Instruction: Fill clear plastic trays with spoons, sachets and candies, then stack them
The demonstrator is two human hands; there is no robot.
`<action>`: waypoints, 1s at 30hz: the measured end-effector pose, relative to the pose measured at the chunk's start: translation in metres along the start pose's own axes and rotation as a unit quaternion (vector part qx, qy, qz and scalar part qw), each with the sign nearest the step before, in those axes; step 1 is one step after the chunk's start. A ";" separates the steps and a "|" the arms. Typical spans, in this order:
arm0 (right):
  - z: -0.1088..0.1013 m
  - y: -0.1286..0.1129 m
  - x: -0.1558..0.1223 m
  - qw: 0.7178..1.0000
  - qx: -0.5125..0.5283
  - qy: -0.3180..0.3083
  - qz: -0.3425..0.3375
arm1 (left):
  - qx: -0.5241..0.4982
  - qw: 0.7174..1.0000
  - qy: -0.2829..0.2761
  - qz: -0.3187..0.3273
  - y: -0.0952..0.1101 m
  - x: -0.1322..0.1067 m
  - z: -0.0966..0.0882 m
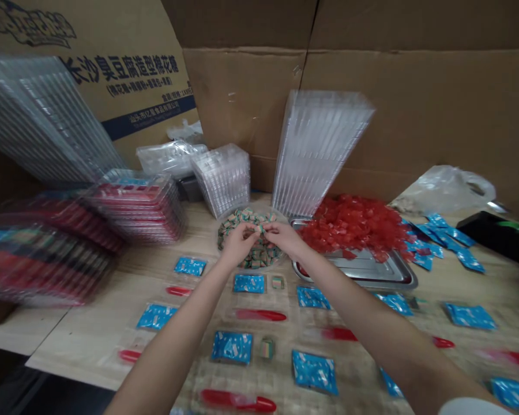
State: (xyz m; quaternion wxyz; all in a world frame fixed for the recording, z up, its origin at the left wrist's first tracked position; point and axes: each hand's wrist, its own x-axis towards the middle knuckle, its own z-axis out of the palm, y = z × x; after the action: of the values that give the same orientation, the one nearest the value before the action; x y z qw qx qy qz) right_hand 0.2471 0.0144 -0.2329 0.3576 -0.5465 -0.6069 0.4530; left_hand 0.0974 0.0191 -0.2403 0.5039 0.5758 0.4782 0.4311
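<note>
Both my hands reach over a round dish of small striped candy cubes (pixel 251 253). My left hand (pixel 239 242) is curled with its fingers pinched on candy from the dish. My right hand (pixel 283 236) is closed too, pinching a striped cube at its fingertips next to the left hand. Just in front of the dish lie clear trays on the table, each with a blue packet (pixel 248 283), a red piece (pixel 260 314) and some with a striped cube (pixel 278 282).
A steel tray (pixel 372 271) heaped with red candies (pixel 354 225) sits right of the dish. Loose blue packets (pixel 441 239) lie further right. Stacks of clear plastic trays (pixel 318 150) stand behind; filled stacked trays (pixel 138 207) are at left. Cardboard boxes (pixel 415 109) wall the back.
</note>
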 end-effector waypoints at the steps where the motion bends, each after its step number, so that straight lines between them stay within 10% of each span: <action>1: 0.001 0.001 -0.001 1.000 0.007 0.005 0.001 | -0.009 1.000 0.005 -0.008 0.001 -0.002 0.001; 16: 0.011 -0.007 -0.009 0.981 0.115 0.156 -0.010 | -0.198 0.965 0.057 -0.162 0.017 -0.014 0.015; 30: 0.018 -0.012 -0.017 0.966 0.100 0.238 -0.004 | -0.278 0.943 0.103 -0.148 0.018 -0.023 0.024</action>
State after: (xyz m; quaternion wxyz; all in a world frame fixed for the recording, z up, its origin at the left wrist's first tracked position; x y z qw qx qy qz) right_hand 0.2293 -0.0056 -0.2264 0.5465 -0.5972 -0.4584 0.3668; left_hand 0.1191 -0.0082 -0.2254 0.6504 0.2874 0.4685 0.5243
